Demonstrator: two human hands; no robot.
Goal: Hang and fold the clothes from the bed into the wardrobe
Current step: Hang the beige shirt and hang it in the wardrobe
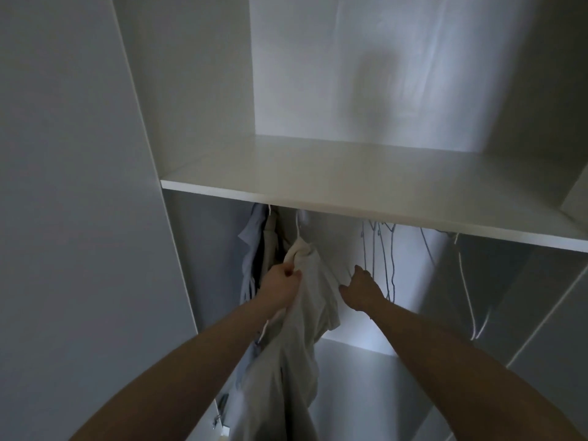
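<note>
At centre frame the left hand [281, 281] pinches the pale shirt [305, 313] hanging lengthwise downward, while the right hand [362, 289], fingers relaxed, touches its other shoulder.

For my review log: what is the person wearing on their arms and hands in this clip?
Nothing visible. Both forearms are bare right down to the bottom edge of the picture, with no sleeves in view. The left hand and right hand are bare: no gloves, and no watch, bracelet or ring can be made out in this dim light.
</note>
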